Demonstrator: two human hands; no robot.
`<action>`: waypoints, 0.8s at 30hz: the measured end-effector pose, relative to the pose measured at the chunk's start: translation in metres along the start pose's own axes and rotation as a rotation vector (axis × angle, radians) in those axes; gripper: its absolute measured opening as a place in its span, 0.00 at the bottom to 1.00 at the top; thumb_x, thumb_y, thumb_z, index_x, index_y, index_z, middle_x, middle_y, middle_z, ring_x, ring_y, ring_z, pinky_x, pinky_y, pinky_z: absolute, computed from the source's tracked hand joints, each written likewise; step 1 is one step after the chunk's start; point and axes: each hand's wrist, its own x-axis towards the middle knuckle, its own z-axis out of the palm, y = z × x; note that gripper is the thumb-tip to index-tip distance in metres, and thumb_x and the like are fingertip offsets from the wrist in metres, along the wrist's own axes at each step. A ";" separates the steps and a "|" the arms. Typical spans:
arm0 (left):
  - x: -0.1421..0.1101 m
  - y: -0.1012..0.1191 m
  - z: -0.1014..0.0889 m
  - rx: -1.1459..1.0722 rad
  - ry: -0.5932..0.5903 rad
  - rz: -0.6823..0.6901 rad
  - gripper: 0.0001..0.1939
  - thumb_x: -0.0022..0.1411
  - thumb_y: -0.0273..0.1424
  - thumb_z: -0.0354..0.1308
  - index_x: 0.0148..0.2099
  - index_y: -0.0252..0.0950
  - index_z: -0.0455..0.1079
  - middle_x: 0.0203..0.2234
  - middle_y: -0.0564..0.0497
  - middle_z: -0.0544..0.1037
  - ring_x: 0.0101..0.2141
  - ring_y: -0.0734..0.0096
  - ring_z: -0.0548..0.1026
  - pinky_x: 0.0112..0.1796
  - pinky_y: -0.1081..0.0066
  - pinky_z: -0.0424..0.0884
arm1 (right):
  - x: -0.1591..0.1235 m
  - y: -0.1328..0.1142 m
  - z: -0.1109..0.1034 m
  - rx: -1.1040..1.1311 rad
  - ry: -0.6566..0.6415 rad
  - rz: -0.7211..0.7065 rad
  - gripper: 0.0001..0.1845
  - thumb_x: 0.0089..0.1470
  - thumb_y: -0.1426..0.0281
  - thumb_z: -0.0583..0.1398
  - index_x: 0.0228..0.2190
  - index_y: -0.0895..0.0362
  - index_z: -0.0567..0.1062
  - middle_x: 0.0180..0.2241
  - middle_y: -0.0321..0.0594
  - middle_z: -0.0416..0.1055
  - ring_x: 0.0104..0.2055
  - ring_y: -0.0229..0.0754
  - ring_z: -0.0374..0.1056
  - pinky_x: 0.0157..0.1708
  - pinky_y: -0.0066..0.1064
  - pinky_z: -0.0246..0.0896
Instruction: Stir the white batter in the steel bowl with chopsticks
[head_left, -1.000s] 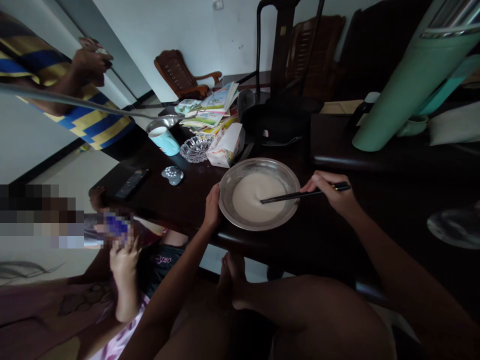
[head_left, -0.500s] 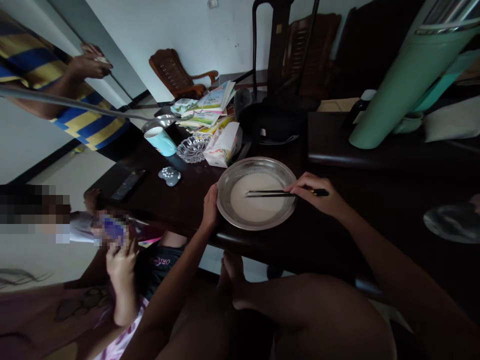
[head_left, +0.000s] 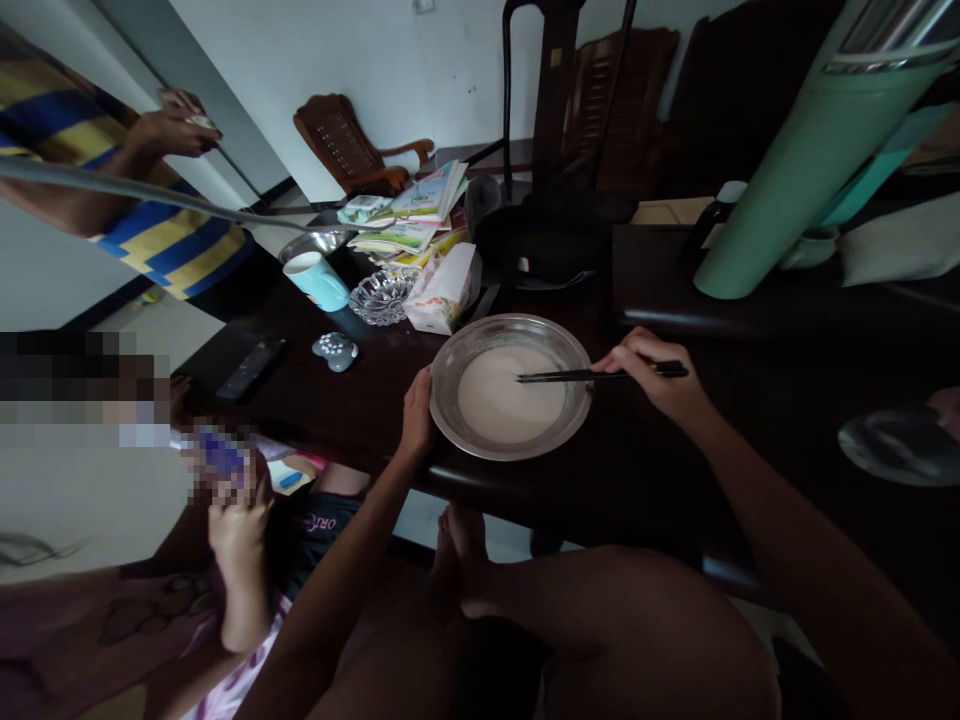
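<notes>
Stirring looks to be the step in hand. The wide round silver metal bowl [head_left: 444,385] sits on the dark glossy wooden table [head_left: 360,420], holding off-white, batter-like liquid [head_left: 501,412]. The left hand [head_left: 417,415] curls its fingers round the rim at 9 o'clock, gripping it; the right hand [head_left: 652,368], at 3 o'clock, pinches slim black chopsticks [head_left: 559,376], tips in the liquid. The next move seems to call for a braced rim and low tips. The table's edge lies near at 6 o'clock. A white boxy printed packet [head_left: 442,295] crowds 11 o'clock; a raised dark wooden ledge [head_left: 667,316] bounds 2 o'clock. More room shows dimly toward 4 o'clock.
</notes>
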 end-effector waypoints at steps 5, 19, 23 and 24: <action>0.000 -0.005 0.000 -0.038 -0.004 -0.015 0.22 0.69 0.42 0.42 0.48 0.34 0.73 0.46 0.46 0.78 0.48 0.62 0.72 0.53 0.66 0.65 | -0.002 -0.001 0.005 0.052 -0.132 -0.021 0.17 0.60 0.56 0.59 0.26 0.48 0.80 0.28 0.39 0.79 0.34 0.46 0.71 0.36 0.42 0.67; 0.000 0.001 -0.001 0.001 -0.001 0.003 0.21 0.69 0.38 0.42 0.48 0.34 0.73 0.47 0.44 0.78 0.49 0.61 0.73 0.54 0.63 0.66 | -0.003 0.002 0.008 -0.001 -0.078 -0.024 0.11 0.58 0.59 0.62 0.28 0.49 0.81 0.32 0.39 0.80 0.37 0.47 0.72 0.39 0.42 0.67; 0.000 0.000 -0.001 -0.012 -0.007 0.001 0.21 0.70 0.38 0.41 0.47 0.33 0.73 0.46 0.44 0.78 0.48 0.61 0.73 0.53 0.65 0.66 | -0.002 0.005 0.003 0.082 0.058 0.069 0.22 0.62 0.56 0.57 0.21 0.51 0.77 0.26 0.39 0.78 0.31 0.45 0.74 0.36 0.41 0.68; 0.000 0.001 -0.001 -0.013 -0.011 0.000 0.21 0.70 0.38 0.41 0.47 0.33 0.73 0.47 0.44 0.78 0.48 0.62 0.73 0.53 0.65 0.66 | -0.002 0.005 0.003 0.095 0.031 0.071 0.22 0.62 0.56 0.56 0.20 0.51 0.76 0.25 0.39 0.78 0.30 0.45 0.74 0.35 0.40 0.68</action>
